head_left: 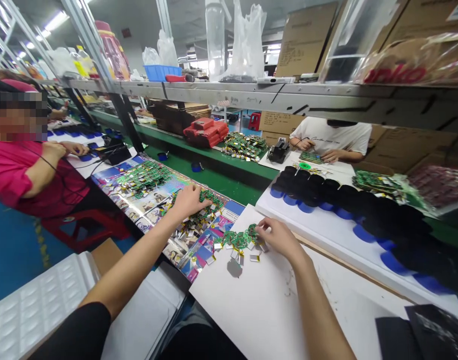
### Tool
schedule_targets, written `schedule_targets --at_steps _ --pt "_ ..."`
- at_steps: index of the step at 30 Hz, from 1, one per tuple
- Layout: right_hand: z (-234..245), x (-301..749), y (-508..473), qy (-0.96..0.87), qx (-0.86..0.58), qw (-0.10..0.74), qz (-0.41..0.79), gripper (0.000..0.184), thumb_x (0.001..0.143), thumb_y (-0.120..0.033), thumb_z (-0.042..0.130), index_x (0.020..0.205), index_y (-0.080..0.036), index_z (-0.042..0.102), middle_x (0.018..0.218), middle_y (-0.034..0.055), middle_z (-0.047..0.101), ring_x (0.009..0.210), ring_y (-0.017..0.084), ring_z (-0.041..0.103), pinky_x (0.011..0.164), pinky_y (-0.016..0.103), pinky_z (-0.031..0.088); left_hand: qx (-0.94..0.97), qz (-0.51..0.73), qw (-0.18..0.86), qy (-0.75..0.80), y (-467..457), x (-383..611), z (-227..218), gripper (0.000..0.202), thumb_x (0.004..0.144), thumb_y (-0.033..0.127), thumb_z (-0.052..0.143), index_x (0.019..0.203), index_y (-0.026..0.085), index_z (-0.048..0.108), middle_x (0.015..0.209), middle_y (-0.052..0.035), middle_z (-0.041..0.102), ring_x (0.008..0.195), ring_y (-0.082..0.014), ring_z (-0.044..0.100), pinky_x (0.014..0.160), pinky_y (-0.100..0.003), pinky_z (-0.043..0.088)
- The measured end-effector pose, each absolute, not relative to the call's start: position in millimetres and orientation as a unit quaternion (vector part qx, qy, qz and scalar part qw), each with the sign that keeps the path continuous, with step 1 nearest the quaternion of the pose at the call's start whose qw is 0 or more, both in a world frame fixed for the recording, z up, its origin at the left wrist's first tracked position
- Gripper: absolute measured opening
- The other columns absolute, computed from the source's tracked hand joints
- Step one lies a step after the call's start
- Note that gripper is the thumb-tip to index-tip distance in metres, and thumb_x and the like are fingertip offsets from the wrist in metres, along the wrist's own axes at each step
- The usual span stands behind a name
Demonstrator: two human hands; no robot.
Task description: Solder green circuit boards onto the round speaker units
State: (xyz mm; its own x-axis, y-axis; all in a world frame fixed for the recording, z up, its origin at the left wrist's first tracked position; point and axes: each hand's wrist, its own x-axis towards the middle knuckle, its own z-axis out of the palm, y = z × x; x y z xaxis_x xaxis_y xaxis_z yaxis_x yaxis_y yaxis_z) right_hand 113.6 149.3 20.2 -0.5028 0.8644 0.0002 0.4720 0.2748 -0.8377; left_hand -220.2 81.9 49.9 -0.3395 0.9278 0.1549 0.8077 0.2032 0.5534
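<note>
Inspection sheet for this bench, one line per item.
Surface: white sheet beside printed sheet.
Job's things: green circuit boards clustered on white sheet; nearer board pile on printed sheet.
Clutter: black pieces, lower right.
Hands: left hand at nearer board pile; right hand at cluster's edge; grips unclear.
Cables: black cable by pink-sleeved co-worker.
Surroundings: white-shirted co-worker opposite; loaded shelf above.

Small green circuit boards (231,239): smooth, faintly shiny.
Flat silver rectangular cells (255,258): metallic sheen.
White rectangular work sheet (251,305): matt, paper-like.
Multicoloured printed table covering (176,185): smooth, glossy.
Red box-shaped case (204,133): moulded plastic.
White dimpled tray (44,302): smooth, plastic-like.
Tall brown carton (306,37): matt cardboard.
</note>
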Motion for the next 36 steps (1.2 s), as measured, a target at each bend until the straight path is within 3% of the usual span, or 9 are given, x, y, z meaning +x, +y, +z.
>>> schedule_targets --at_steps 3,6,12,15,18,22,25,31,36 --pt "29 109 142 -0.772 -0.430 0.248 0.397 0.013 0.085 -0.038 0.071 0.087 -0.026 0.077 0.092 0.0053 0.076 0.072 0.021 0.062 0.070 0.032 0.040 0.545 0.250 0.101 0.794 99 -246 54 0.056 0.053 0.058 0.094 0.079 0.018 0.065 0.114 -0.0217 0.066 0.124 -0.0491 0.055 0.106 -0.050 0.042" --pt "31 97 131 -0.779 -0.403 0.240 0.417 0.016 0.089 -0.039 0.068 0.086 -0.026 0.077 0.087 0.0028 0.077 0.068 0.020 0.064 0.068 0.031 0.042 0.552 0.250 0.123 0.786 110 -255 58 0.060 0.043 0.055 0.097 0.077 0.021 0.060 0.099 -0.0123 0.068 0.108 -0.0382 0.063 0.095 -0.040 0.048" --pt "10 59 110 -0.753 -0.369 0.270 0.473 0.020 0.089 -0.041 0.067 0.085 -0.024 0.077 0.083 0.0032 0.078 0.080 0.023 0.069 0.076 0.033 0.049 0.564 0.310 0.157 0.749 94 -250 75 0.068 0.062 0.067 0.085 0.104 0.020 0.063 0.093 -0.0044 0.070 0.092 -0.0268 0.067 0.082 -0.032 0.050" --pt "2 45 105 -0.718 -0.356 0.311 0.511 0.037 0.095 -0.055 0.061 0.104 -0.024 0.078 0.103 0.0056 0.081 0.097 0.026 0.072 0.087 0.037 0.054 0.563 0.373 0.189 0.713 73 -230 79 0.075 0.073 0.075 0.077 0.121 0.018 0.066 0.102 -0.0069 0.075 0.104 -0.0291 0.070 0.090 -0.034 0.052" --pt "1 39 106 -0.682 -0.337 0.359 0.541 0.058 0.101 -0.070 0.044 0.111 -0.023 0.076 0.111 0.0069 0.080 0.106 0.027 0.071 0.092 0.039 0.055 0.531 0.492 0.280 0.630 56 -192 72 0.068 0.076 0.067 0.083 0.121 0.017 0.071 0.122 -0.0118 0.076 0.119 -0.0323 0.067 0.104 -0.039 0.051" --pt "6 49 110 -0.635 -0.342 0.416 0.554 0.064 0.096 -0.082 0.047 0.091 -0.022 0.068 0.090 0.0041 0.073 0.087 0.023 0.064 0.079 0.034 0.053 0.453 0.576 0.427 0.529 44 -129 48 0.063 0.079 0.056 0.088 0.127 0.020 0.070 0.124 -0.0105 0.078 0.126 -0.0316 0.068 0.107 -0.039 0.053" --pt "8 66 106 -0.607 -0.350 0.434 0.567 0.063 0.091 -0.084 0.055 0.082 -0.022 0.062 0.078 0.0009 0.065 0.075 0.018 0.057 0.066 0.029 0.049 0.362 0.630 0.452 0.517 45 -91 29 0.064 0.080 0.067 0.083 0.120 0.018 0.072 0.115 -0.0107 0.080 0.124 -0.0316 0.070 0.102 -0.038 0.057" --pt "0 90 79 -0.551 -0.360 0.397 0.640 0.068 0.092 -0.088 0.048 0.102 -0.022 0.063 0.064 -0.0033 0.061 0.040 0.013 0.046 0.035 0.028 0.039 0.298 0.606 0.573 0.463 49 -47 4 0.072 0.074 0.079 0.082 0.101 0.013 0.074 0.087 -0.0092 0.079 0.090 -0.0293 0.077 0.076 -0.035 0.062" --pt "-9 114 62 -0.554 -0.379 0.339 0.660 0.060 0.094 -0.079 0.057 0.118 -0.024 0.062 0.067 -0.0037 0.065 0.039 0.015 0.052 0.034 0.028 0.043 0.348 0.620 0.509 0.484 44 -53 -2 0.064 0.078 0.072 0.083 0.106 0.015 0.071 0.091 -0.0047 0.076 0.087 -0.0217 0.072 0.078 -0.029 0.058"
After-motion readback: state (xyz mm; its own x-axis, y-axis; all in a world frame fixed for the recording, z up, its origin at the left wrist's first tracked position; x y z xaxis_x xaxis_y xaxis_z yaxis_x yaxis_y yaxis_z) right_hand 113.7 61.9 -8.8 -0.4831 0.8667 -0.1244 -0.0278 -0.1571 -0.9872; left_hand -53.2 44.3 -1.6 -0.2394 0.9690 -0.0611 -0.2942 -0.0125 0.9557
